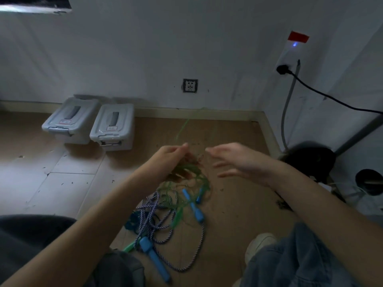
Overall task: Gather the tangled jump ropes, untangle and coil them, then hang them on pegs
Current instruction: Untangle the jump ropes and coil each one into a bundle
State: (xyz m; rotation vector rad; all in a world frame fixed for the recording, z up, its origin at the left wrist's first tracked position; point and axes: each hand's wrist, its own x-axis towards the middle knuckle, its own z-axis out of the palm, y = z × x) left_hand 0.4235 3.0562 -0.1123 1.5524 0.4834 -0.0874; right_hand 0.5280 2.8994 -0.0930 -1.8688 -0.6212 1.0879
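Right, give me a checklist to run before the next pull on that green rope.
1. Left hand pinches the green rope: ok.
2. Right hand free to help, fingers spread: ok.
3. Green rope clear of the striped rope: not ok, they overlap on the floor.
4. Blue handles loose of the loops: cannot tell.
5. Pegs in sight: not ok.

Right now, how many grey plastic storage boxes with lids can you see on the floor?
2. One grey plastic storage box stands at the far left against the wall; the second grey plastic storage box stands just to its right. More may be hidden outside the view.
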